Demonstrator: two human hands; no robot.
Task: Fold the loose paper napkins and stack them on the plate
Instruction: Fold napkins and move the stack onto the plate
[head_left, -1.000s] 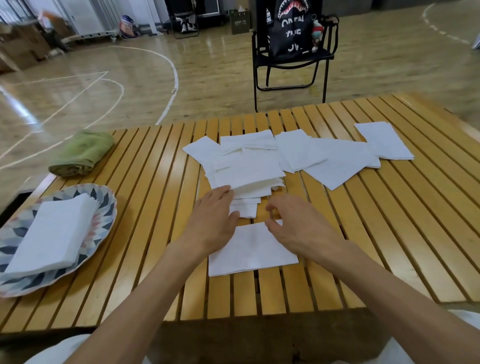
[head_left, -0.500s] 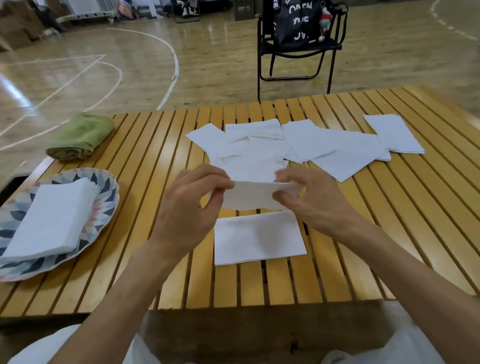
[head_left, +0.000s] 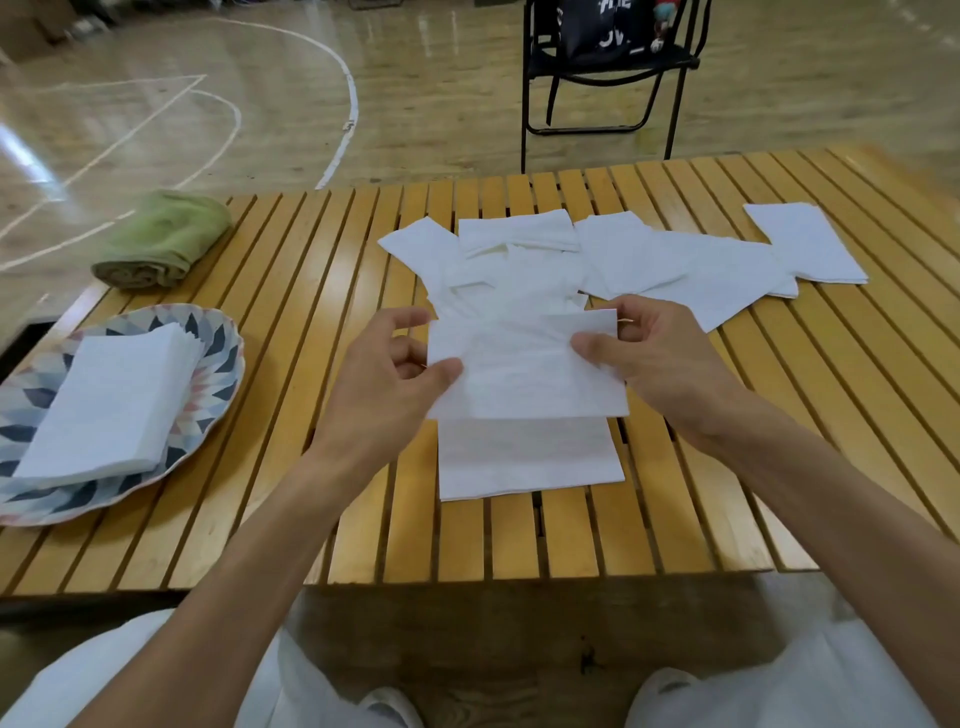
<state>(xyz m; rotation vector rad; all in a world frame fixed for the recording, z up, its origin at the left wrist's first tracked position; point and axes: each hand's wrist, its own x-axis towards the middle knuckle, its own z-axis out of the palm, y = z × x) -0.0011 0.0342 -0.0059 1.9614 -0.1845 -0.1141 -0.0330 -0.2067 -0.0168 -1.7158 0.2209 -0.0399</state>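
Note:
I hold one white paper napkin in the air above the slatted wooden table. My left hand pinches its left edge and my right hand pinches its right edge. Right below it a folded napkin lies flat on the table. A spread of several loose white napkins covers the table behind my hands. At the left stands a patterned plate with a stack of folded napkins on it.
A rolled green towel lies at the table's far left corner. A black folding chair with a dark bag stands on the wooden gym floor beyond the table. My knees in white trousers show under the near edge.
Both hands took a napkin off the loose pile, lifted it and now hold it spread out above the folded napkin. The camera has tilted down a little.

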